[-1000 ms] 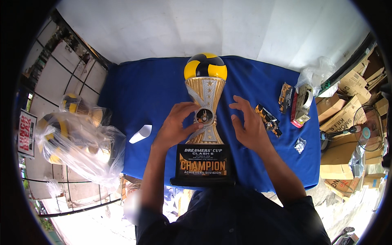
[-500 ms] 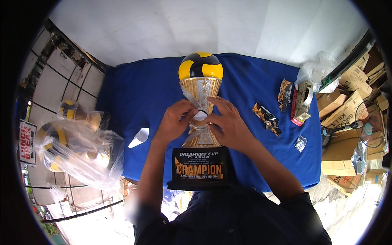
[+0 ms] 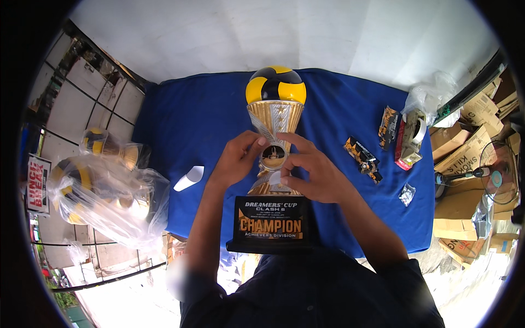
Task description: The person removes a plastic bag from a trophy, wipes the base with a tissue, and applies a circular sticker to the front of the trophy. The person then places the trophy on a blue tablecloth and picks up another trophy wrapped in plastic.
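A tall trophy (image 3: 276, 117) stands in front of me, with a gold and silver ribbed column and a black base (image 3: 272, 221). On top sits a yellow and black ball (image 3: 275, 87). At its narrow waist is a round medallion (image 3: 274, 157) with a dark and gold picture inside a silver rim. My left hand (image 3: 236, 158) is at the medallion's upper left edge, thumb and forefinger pinched together; anything between them is hidden. On the other side my right hand (image 3: 314, 172) curves along the medallion's right edge, fingers bent but apart, touching the column.
Blue cloth (image 3: 333, 218) covers the table. A curled white paper (image 3: 189, 178) lies left; printed black and orange cards (image 3: 358, 150), a small clear packet (image 3: 407, 194) and a box with tape (image 3: 410, 139) lie right. Plastic-wrapped trophies (image 3: 104, 191) stand left. Cartons (image 3: 459, 210) and a fan (image 3: 497, 175) are right.
The medallion's face, largely white earlier, now shows its dark and gold picture. Both hands stay around it, with the left fingers drawn slightly back. The whole view has shifted a little.
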A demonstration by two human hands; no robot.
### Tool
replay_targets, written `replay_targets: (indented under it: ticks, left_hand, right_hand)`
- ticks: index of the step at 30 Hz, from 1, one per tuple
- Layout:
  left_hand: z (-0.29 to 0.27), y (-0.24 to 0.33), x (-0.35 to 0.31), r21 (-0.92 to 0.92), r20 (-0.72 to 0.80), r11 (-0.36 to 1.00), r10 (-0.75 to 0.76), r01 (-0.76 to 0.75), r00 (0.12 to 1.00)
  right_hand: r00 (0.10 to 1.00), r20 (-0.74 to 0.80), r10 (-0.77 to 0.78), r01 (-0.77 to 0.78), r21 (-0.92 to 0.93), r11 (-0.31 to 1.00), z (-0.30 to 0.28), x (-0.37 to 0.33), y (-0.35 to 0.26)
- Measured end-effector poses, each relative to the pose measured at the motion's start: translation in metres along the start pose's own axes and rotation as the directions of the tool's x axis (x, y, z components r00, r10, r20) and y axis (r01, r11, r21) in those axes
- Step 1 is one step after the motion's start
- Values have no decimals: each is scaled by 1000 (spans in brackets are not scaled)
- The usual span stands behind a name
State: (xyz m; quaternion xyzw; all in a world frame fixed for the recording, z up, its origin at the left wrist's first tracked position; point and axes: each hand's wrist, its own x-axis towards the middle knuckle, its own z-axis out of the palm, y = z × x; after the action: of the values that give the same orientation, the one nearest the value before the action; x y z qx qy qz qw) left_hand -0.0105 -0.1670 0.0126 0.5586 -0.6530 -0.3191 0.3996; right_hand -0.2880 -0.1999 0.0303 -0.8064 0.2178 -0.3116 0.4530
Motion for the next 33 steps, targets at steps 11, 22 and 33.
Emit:
replay_targets:
  ticks: [11, 22, 33]
  left_hand:
    - [-12, 56, -28, -298, -115, 951, 45, -78, 992]
    - [-57, -72, -110, 616, -417, 751, 53, 239, 907]
    - [3, -3, -50, -204, 54, 961, -180, 187, 982]
  right_hand:
    - [973, -182, -145, 171, 135, 976, -1, 41, -25]
    - [986, -73, -152, 104, -446, 889, 2, 10, 44]
    - [974, 178, -139, 225, -693, 685, 5, 33, 37]
